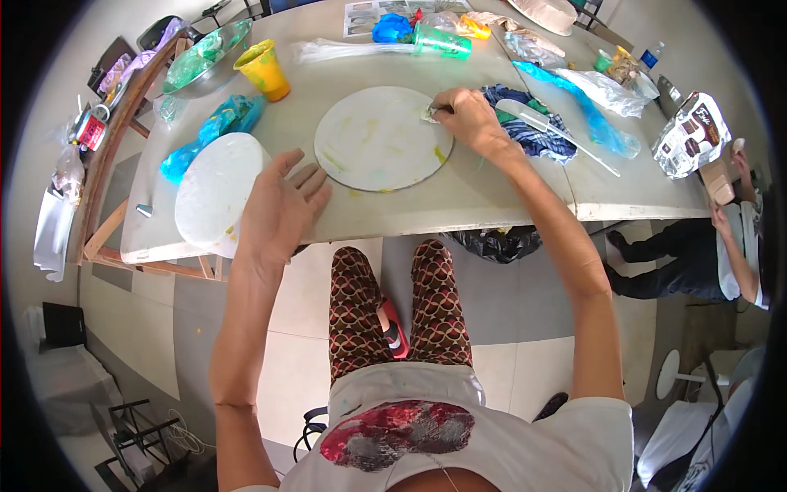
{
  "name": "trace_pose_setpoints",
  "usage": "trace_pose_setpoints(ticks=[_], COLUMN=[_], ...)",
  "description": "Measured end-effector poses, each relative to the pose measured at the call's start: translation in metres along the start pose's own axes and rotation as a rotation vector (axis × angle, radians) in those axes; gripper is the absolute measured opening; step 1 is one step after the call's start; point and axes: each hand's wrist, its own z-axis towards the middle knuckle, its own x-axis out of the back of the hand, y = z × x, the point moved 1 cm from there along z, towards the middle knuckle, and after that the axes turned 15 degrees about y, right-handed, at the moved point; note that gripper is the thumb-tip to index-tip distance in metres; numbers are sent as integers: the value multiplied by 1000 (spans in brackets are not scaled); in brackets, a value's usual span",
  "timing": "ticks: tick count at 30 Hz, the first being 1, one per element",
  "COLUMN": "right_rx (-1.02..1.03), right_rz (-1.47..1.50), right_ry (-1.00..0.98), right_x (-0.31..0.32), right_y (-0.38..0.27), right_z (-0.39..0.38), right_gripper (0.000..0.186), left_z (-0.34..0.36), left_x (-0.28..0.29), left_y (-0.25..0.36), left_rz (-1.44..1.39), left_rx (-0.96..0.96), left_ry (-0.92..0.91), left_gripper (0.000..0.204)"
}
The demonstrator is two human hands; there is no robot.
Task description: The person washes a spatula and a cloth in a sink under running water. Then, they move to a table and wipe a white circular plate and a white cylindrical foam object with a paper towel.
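Observation:
A round white board (381, 135) with yellow-green smears lies on the table in front of me. At its upper right edge my right hand (471, 119) pinches a small crumpled whitish wad (429, 113), perhaps tissue or cloth. My left hand (288, 201) hovers near the board's lower left edge, its fingers spread and nothing in them. Beside it, to the left, is a second white disc (215, 193) at the table's front edge. Just right of my right hand lies a bunched blue checked cloth (537, 135) with a white spatula (541, 123) across it.
On the left stand a yellow cup (262, 72), a metal bowl (209, 61) and blue plastic (217, 127). A green cup (443, 43) lies at the back. Rightward are blue plastic (590, 98) and a foil bag (693, 135). Another person (721, 246) is at far right.

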Motion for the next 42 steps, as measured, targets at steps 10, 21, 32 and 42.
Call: trace_pose_setpoints(ticks=[10, 21, 32, 42], right_rx=[55, 515, 150, 370], right_rz=[-84, 172, 64, 470], right_ry=[4, 202, 308, 175], right_x=[-5, -6, 23, 15], right_y=[20, -62, 24, -79], right_z=[-12, -78, -52, -91], right_gripper=[21, 16, 15, 15], left_z=[29, 9, 21, 35], left_x=[3, -24, -23, -11], left_y=[-38, -71, -76, -70], left_rz=[-162, 55, 47, 41], left_rx=[2, -310, -459, -470], left_ry=[83, -123, -104, -125], left_gripper=[41, 32, 33, 31])
